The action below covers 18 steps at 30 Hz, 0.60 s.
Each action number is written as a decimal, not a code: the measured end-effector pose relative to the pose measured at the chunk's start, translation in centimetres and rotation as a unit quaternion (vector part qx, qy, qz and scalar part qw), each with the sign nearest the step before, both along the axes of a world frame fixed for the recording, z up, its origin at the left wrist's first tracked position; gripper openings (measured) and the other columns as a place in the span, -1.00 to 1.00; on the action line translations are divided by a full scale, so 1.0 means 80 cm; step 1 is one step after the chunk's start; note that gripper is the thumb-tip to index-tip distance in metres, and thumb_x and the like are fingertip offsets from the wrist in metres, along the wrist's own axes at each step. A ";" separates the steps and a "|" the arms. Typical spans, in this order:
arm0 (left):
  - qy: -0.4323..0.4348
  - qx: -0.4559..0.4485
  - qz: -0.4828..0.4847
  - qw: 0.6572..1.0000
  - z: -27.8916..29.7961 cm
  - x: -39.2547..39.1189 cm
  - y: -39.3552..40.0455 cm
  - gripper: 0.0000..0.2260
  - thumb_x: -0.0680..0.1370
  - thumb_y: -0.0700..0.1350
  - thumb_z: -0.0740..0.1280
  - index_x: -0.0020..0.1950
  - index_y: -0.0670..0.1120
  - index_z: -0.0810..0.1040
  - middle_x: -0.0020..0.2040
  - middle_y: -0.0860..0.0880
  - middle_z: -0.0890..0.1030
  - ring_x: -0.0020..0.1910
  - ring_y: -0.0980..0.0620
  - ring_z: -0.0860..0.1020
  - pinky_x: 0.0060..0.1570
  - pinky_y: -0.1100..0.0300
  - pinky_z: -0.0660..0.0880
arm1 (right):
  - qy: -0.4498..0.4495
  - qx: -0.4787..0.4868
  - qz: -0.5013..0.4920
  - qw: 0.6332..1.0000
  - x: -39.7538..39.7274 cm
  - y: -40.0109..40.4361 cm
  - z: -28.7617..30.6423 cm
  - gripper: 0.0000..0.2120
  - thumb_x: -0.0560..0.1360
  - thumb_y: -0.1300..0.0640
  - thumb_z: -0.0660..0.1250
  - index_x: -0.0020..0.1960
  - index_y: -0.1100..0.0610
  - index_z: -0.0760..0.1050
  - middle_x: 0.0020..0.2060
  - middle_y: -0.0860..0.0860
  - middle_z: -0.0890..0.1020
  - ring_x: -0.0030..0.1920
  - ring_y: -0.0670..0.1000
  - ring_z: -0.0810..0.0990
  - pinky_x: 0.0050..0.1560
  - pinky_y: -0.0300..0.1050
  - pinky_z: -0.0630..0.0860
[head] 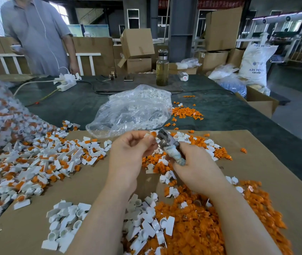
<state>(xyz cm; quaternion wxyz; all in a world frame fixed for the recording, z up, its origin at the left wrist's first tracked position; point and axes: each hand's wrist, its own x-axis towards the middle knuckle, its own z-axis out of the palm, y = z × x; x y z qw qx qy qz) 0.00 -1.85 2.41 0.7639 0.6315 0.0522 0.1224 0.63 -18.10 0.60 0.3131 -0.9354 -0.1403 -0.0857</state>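
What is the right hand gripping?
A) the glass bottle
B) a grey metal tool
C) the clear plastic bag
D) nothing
B: the right hand grips the tool by its wrapped handle, head toward the small piece that the left hand pinches.

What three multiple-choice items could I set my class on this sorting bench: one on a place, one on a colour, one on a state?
1. Where does the bottle stand?
A. On the brown cardboard
B. On the dark table, beyond the clear bag
C. Inside a box

2. What colour are the caps heaped by the right forearm?
A. Blue
B. Green
C. Orange

3. What is the right hand doing?
A. Gripping a grey tool
B. Lying flat and open
C. Holding a phone

Answers:
1 B: it stands on the dark surface behind the bag.
2 C: the heap is plainly orange.
3 A: its fingers curl round the tool's handle, while the left hand pinches a small white-and-orange piece.
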 end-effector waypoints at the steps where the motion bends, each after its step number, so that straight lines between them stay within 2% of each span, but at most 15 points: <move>1: 0.032 -0.045 0.016 0.998 -0.001 0.002 0.006 -0.94 0.51 -0.27 0.43 -0.09 -0.13 0.64 -0.23 -0.01 0.73 -0.25 0.11 0.69 -0.27 0.32 0.60 | -0.011 -0.023 -0.006 1.000 0.001 0.000 -0.002 -0.93 0.53 0.07 0.32 -0.11 0.00 0.44 -0.29 -0.08 0.56 -0.28 -0.07 0.50 -0.34 -0.08 0.45; 3: 0.115 -0.179 0.074 0.974 -0.006 0.007 0.025 -0.92 0.49 -0.24 0.45 -0.03 -0.14 0.65 -0.17 -0.06 0.74 -0.20 0.09 0.71 -0.24 0.29 0.64 | -0.022 -0.051 -0.018 0.998 0.003 -0.003 -0.005 -0.88 0.52 0.04 0.32 -0.13 -0.02 0.40 -0.29 -0.09 0.54 -0.27 -0.08 0.49 -0.35 -0.09 0.44; 6: 0.196 -0.364 0.167 0.895 -0.013 0.013 0.058 -0.84 0.54 -0.21 0.41 0.11 -0.20 0.61 -0.12 -0.15 0.72 -0.22 0.07 0.72 -0.21 0.25 0.65 | -0.024 -0.063 -0.032 0.997 0.005 -0.006 -0.008 -0.86 0.51 0.03 0.33 -0.16 -0.03 0.38 -0.30 -0.10 0.54 -0.28 -0.09 0.50 -0.37 -0.15 0.41; 9: 0.180 -0.475 0.208 0.836 -0.021 0.017 0.082 -0.78 0.64 -0.21 0.28 0.27 -0.20 0.54 -0.05 -0.14 0.68 -0.14 0.08 0.71 -0.14 0.25 0.65 | -0.024 -0.069 -0.040 0.997 0.005 -0.007 -0.009 -0.79 0.50 0.03 0.33 -0.23 -0.07 0.32 -0.32 -0.11 0.53 -0.31 -0.10 0.48 -0.40 -0.20 0.29; 13: 0.107 -0.553 0.239 0.791 -0.022 0.016 0.096 -0.72 0.69 -0.22 0.16 0.37 -0.21 0.48 0.03 -0.13 0.66 -0.06 0.05 0.69 -0.12 0.24 0.65 | -0.022 -0.074 -0.044 0.996 0.005 -0.006 -0.011 -0.75 0.49 0.04 0.33 -0.26 -0.07 0.29 -0.36 -0.10 0.50 -0.33 -0.10 0.46 -0.42 -0.22 0.23; 15: 0.080 -0.566 0.241 0.784 -0.021 0.015 0.101 -0.70 0.69 -0.23 0.15 0.40 -0.22 0.46 0.13 -0.14 0.64 0.02 0.04 0.67 -0.13 0.25 0.64 | -0.022 -0.075 -0.046 0.996 0.006 -0.005 -0.011 -0.76 0.49 0.04 0.33 -0.26 -0.06 0.29 -0.36 -0.10 0.50 -0.34 -0.10 0.46 -0.42 -0.22 0.23; 16: 0.080 -0.557 0.232 0.794 -0.018 0.015 0.102 -0.71 0.68 -0.23 0.18 0.39 -0.21 0.47 0.13 -0.13 0.65 0.03 0.06 0.66 -0.15 0.28 0.64 | -0.022 -0.076 -0.048 0.996 0.006 -0.005 -0.011 -0.76 0.49 0.03 0.33 -0.26 -0.06 0.29 -0.36 -0.10 0.50 -0.34 -0.10 0.46 -0.42 -0.21 0.24; 18: 0.118 -0.487 0.204 0.841 -0.012 0.013 0.095 -0.74 0.60 -0.22 0.33 0.29 -0.18 0.56 0.01 -0.07 0.67 -0.07 0.11 0.66 -0.18 0.32 0.63 | -0.026 -0.078 -0.050 0.995 0.007 -0.004 -0.012 -0.77 0.50 0.02 0.33 -0.24 -0.05 0.30 -0.35 -0.10 0.51 -0.33 -0.09 0.47 -0.41 -0.21 0.27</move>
